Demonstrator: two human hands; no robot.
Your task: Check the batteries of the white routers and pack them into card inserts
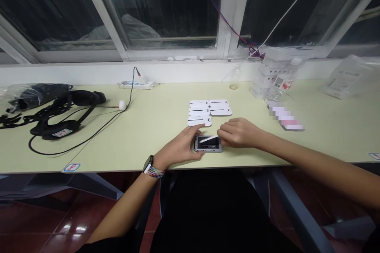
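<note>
A small rectangular device [209, 150] with a light casing lies on the table near its front edge; its open face shows a dark battery printed with what reads as 3000. My left hand [182, 146] grips its left end, thumb along the near side and fingers at the far side. Over the dark face slants a thin white stick [208, 139], pinched in the closed fingers of my right hand [240, 132]. Just beyond lie several white rounded panels [199, 121] in two columns, each with a black line and a W-like mark.
At left sit a black headset [56, 128] with a cable and a power strip [138, 85]. To the right are a blurred phone-like slab [286, 118], a clear plastic bottle [280, 87], stacked white boxes [261, 83] and a plastic bag [346, 77]. Windows [169, 8] stand behind.
</note>
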